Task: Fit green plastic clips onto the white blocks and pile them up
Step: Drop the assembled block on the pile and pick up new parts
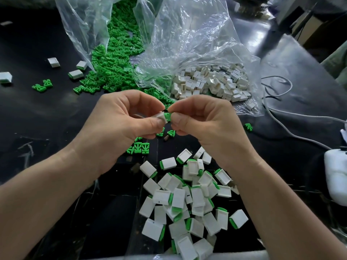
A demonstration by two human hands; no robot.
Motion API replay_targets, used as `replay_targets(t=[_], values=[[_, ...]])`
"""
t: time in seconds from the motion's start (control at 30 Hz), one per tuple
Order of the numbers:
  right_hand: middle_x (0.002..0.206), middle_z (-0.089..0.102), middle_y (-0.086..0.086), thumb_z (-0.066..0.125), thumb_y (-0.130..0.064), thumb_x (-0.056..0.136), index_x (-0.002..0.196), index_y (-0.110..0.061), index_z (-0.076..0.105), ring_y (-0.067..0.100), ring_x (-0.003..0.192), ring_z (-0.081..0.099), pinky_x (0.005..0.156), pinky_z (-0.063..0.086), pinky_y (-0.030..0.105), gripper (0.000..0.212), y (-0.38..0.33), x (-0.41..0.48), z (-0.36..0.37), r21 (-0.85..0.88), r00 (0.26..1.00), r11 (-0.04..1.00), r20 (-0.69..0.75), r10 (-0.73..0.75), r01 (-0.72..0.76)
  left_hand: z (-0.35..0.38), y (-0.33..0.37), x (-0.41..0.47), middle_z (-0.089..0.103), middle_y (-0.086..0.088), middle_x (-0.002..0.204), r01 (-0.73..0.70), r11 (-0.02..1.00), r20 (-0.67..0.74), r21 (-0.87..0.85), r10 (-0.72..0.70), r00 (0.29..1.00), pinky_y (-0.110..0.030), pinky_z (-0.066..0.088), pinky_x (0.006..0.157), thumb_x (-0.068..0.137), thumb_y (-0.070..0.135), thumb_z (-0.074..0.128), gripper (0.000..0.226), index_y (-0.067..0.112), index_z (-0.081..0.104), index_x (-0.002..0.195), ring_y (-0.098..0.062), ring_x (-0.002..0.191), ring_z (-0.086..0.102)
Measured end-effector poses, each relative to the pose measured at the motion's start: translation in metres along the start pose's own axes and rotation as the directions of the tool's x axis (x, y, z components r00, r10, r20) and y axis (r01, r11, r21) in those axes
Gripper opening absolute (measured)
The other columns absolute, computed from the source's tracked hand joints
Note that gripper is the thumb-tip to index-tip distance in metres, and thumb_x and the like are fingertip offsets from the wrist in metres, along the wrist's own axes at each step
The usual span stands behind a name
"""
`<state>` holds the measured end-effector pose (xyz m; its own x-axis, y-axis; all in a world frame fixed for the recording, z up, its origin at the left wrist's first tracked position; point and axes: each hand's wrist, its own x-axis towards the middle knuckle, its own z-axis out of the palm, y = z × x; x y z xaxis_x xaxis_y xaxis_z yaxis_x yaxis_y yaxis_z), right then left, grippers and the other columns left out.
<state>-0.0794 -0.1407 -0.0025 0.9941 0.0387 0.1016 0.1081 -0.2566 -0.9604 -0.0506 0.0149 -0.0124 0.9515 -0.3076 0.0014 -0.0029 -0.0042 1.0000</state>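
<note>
Black glossy tabletop (47,119), scuffed; dim room beyond. Grey cable (277,111) trails at right, white container (336,177) at edge. Clear bags (197,34) behind hands spill loose green clips (112,66) and loose white blocks (212,81). Left hand (120,124) pinches held block (159,117); right hand (206,124) pinches held clip (167,116) against it. Clipped pile (189,199) lies between forearms.

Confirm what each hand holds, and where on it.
Left hand pinches a white block across its body; right hand pinches a green clip by its outer end.
</note>
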Motion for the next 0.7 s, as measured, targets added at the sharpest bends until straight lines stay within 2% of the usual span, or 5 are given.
replay_targets(t=[0.13, 0.37, 0.53, 0.63, 0.7], values=[[0.075, 0.068, 0.002, 0.065, -0.001, 0.080, 0.075, -0.020, 0.065, 0.016, 0.069, 0.064, 0.067, 0.055, 0.028, 0.020, 0.0016, 0.0001, 0.0016, -0.048, 1.000, 0.999, 0.002, -0.026, 0.026, 0.0003, 0.0009, -0.0002, 0.067, 0.005, 0.059, -0.029, 0.999, -0.017, 0.038, 0.030, 0.999, -0.018, 0.053, 0.053, 0.050, 0.019, 0.072, 0.025, 0.021, 0.066, 0.074, -0.006, 0.053, 0.062], [0.070, 0.063, -0.003, 0.066, -0.002, 0.079, 0.069, -0.027, 0.058, 0.013, 0.064, 0.057, 0.061, 0.050, 0.031, 0.027, 0.0031, -0.0030, 0.0024, -0.330, 0.993, 0.936, 0.029, -0.118, 0.121, -0.0003, 0.0037, -0.0041, 0.070, 0.006, 0.063, -0.075, 0.970, -0.007, 0.232, 0.079, 0.997, -0.023, 0.056, 0.059, 0.052, 0.023, 0.077, 0.032, 0.029, 0.065, 0.081, -0.006, 0.055, 0.065], [0.063, 0.054, -0.016, 0.065, 0.000, 0.077, 0.074, -0.013, 0.064, 0.001, 0.058, 0.047, 0.054, 0.039, 0.016, 0.013, 0.0042, -0.0047, 0.0039, -0.420, 0.984, 0.890, 0.077, -0.160, 0.178, -0.0025, 0.0035, -0.0052, 0.070, 0.008, 0.065, -0.130, 0.925, 0.042, 0.358, 0.123, 0.992, -0.030, 0.056, 0.065, 0.060, 0.011, 0.080, 0.037, 0.034, 0.064, 0.084, -0.011, 0.056, 0.065], [0.062, 0.051, -0.020, 0.065, 0.001, 0.076, 0.075, -0.011, 0.065, -0.003, 0.058, 0.047, 0.055, 0.037, 0.012, 0.012, 0.0042, -0.0050, 0.0054, -0.434, 0.979, 0.877, 0.094, -0.183, 0.205, -0.0013, 0.0048, -0.0069, 0.070, 0.007, 0.065, -0.145, 0.922, 0.066, 0.359, 0.129, 0.989, -0.030, 0.055, 0.062, 0.057, 0.015, 0.081, 0.039, 0.034, 0.064, 0.086, -0.016, 0.058, 0.066], [0.066, 0.057, -0.016, 0.067, 0.000, 0.077, 0.075, -0.012, 0.066, 0.001, 0.060, 0.053, 0.056, 0.043, 0.015, 0.012, 0.0042, -0.0044, 0.0040, -0.359, 0.982, 0.914, 0.062, -0.177, 0.187, -0.0009, 0.0055, -0.0057, 0.070, 0.005, 0.063, -0.110, 0.959, 0.049, 0.262, 0.101, 0.994, -0.025, 0.056, 0.059, 0.050, 0.022, 0.079, 0.041, 0.031, 0.064, 0.087, -0.012, 0.055, 0.065]])
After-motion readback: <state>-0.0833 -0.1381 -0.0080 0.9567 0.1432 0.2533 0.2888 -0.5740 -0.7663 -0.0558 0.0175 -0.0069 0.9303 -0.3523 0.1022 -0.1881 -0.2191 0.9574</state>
